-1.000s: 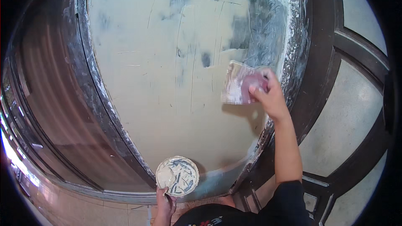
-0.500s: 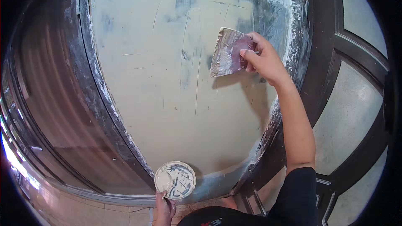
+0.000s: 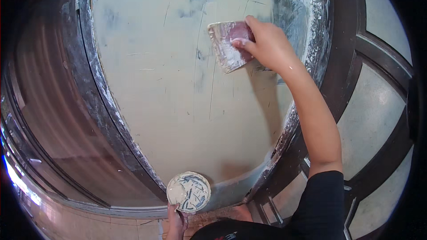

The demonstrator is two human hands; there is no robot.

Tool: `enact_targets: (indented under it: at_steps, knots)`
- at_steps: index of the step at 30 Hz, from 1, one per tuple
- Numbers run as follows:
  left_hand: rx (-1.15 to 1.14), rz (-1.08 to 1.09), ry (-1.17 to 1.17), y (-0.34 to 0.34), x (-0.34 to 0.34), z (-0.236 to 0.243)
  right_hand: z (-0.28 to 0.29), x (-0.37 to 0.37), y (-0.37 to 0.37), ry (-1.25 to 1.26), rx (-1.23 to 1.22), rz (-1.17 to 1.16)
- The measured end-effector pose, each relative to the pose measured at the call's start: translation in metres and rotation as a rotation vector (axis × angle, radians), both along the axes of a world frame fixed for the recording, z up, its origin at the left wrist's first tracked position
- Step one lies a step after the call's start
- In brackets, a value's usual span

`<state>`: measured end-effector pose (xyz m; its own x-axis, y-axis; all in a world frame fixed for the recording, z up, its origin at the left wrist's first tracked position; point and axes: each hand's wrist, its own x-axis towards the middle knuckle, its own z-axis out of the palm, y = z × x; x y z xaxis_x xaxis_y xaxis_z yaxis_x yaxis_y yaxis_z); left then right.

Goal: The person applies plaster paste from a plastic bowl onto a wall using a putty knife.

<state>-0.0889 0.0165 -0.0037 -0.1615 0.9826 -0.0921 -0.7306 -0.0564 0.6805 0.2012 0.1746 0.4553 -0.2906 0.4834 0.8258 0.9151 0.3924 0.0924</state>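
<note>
My right hand [image 3: 262, 40] grips a flat, maroon putty scraper [image 3: 229, 46] smeared with cream filler, thumb on its near face. The scraper is at the upper middle of a large panel [image 3: 178, 138] coated in cream filler; whether its edge touches the surface I cannot tell. Thin scratches and bluish-grey patches show through the coat, mostly toward the top. Low down, my left hand [image 3: 176, 219] holds a round container [image 3: 189, 191] by its rim, thumb over the edge. Cream filler and dark streaks mark the container's inside.
A dark, paint-flecked frame [image 3: 104, 86] borders the panel on both sides. To the right stands dark woodwork with pale panes [image 3: 371, 111]. A brown, ribbed panel [image 3: 62, 93] is on the left. Tiled floor [image 3: 89, 224] shows along the bottom, with a bare foot [image 3: 242, 213] near the panel's base.
My right hand has moved the scraper up and to the left, and its angle has turned. The container in my left hand has shifted slightly right.
</note>
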Motion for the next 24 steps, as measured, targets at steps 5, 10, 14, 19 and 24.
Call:
enact_targets:
  at_steps: [5,10,14,19,24]
  knots:
    - [-0.028,0.02,0.027,-0.004,0.001,0.016,0.01,0.039,0.004,0.04,0.163,-0.107]
    - [0.009,-0.033,0.03,-0.006,-0.006,0.017,0.012,0.062,-0.015,0.236,0.108,-0.096]
    - [-0.01,-0.038,0.03,-0.005,-0.004,0.014,-0.009,0.011,-0.03,0.075,0.044,-0.043]
    - [-0.009,-0.05,0.039,-0.008,0.003,0.023,-0.018,-0.025,-0.023,-0.279,0.038,-0.186]
    - [-0.017,-0.05,0.018,-0.01,-0.003,0.003,0.034,-0.023,-0.015,-0.383,0.094,-0.315]
